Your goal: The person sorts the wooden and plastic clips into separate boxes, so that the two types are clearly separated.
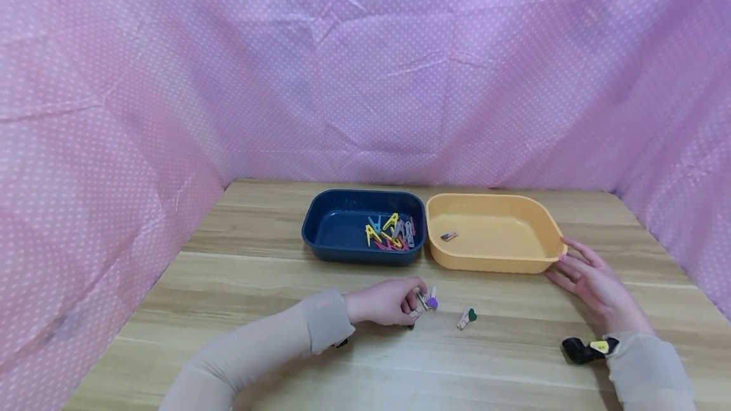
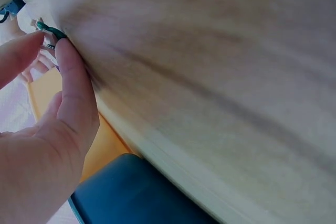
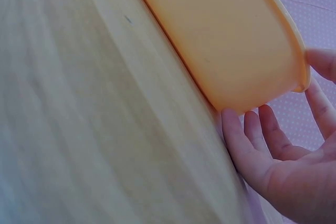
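My left hand (image 1: 388, 302) is low over the table with bent fingers. Between its thumb and index fingertips sits a small wooden clothespin (image 2: 50, 39), partly hidden by them. Close to those fingers lies a clothespin with a purple heart (image 1: 432, 302). Farther right is another with a green heart (image 1: 471, 316). My right hand (image 1: 599, 287) is at the right end of the yellow basin (image 1: 491, 264). Spread, loosely bent fingers touch its rim and outer wall in the right wrist view. One wooden clothespin (image 1: 449, 236) lies inside that basin.
A dark blue basin (image 1: 356, 255) stands against the yellow one's left side. Several yellow, pink, blue and grey plastic clothespins (image 1: 391, 233) are heaped in its right half. Pink dotted cloth (image 1: 388, 81) hangs behind the wooden table (image 1: 240, 271) and at its sides.
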Demonstrator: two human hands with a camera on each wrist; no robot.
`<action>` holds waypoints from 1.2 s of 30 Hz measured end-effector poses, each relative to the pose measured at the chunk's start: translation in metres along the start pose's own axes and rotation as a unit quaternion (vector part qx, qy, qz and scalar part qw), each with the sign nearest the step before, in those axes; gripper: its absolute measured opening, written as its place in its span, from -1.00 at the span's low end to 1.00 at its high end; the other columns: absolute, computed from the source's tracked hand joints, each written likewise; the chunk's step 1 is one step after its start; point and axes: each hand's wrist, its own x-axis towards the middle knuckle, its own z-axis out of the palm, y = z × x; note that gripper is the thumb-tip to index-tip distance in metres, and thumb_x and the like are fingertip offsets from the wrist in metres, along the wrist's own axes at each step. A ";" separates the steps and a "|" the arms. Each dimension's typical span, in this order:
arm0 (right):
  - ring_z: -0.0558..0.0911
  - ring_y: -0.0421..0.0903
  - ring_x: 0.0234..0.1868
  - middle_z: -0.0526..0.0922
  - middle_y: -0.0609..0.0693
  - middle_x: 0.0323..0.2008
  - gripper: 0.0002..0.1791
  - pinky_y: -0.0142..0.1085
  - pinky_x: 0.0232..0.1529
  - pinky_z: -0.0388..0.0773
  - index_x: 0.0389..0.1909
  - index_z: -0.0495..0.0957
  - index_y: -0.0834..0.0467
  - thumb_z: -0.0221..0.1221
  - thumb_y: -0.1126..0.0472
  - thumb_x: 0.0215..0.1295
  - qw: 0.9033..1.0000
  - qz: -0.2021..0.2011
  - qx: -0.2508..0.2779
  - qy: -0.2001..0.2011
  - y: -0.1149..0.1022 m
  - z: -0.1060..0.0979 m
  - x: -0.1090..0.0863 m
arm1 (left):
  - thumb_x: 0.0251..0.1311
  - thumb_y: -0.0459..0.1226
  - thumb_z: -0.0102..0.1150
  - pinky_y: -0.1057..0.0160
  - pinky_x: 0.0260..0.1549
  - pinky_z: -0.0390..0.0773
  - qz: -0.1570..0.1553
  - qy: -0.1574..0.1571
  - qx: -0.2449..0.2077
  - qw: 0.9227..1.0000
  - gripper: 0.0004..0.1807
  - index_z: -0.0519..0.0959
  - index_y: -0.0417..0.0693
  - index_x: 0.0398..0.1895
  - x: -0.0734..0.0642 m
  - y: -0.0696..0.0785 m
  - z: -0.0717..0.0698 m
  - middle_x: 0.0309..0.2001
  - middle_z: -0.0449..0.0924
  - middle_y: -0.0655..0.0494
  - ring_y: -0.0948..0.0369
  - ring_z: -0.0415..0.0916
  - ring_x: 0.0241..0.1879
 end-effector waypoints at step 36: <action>0.62 -0.01 0.03 0.62 0.08 0.00 -0.50 -0.14 0.04 0.59 0.12 0.49 0.09 -0.26 0.54 0.41 1.000 -0.002 0.003 0.003 0.001 0.000 -0.001 | 0.15 -0.48 0.18 0.46 -0.32 0.55 0.046 0.051 -0.069 0.995 -0.73 0.59 -0.02 -0.11 -0.004 -0.005 -0.019 -0.29 0.56 0.20 0.35 0.49 -0.32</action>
